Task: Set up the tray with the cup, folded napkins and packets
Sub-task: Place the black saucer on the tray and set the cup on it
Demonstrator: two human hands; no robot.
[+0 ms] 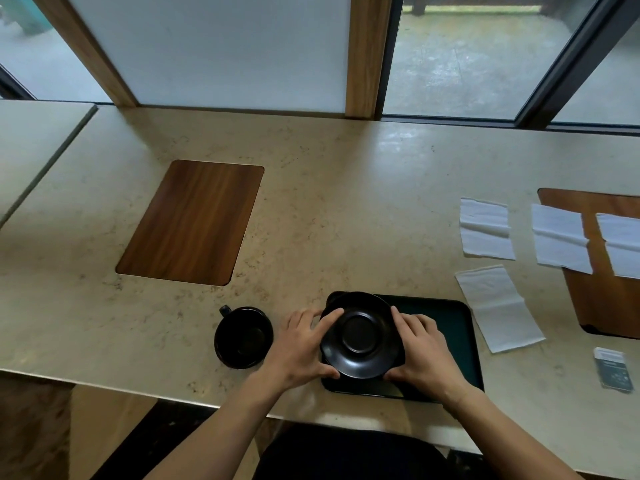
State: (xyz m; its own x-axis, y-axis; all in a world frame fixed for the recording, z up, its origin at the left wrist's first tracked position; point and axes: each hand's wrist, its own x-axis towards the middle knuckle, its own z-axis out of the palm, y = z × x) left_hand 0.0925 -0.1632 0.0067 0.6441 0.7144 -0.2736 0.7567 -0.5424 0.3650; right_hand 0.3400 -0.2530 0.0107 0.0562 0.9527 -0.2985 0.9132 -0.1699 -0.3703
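we hold the black saucer [362, 336] in both hands over the tray's [460, 327] left end — the cup [243, 337] sits just left, nearest our left hand [301, 344]; right hand [420, 348] grips the saucer's far rim.

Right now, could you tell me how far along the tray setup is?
Early. Both hands, left hand and right hand, grip the black saucer over the left end of the tray; nothing else is on the tray. The cup stands on the counter to the tray's left. The four napkins lie unfolded to the right, and the packets sit at the counter's right.
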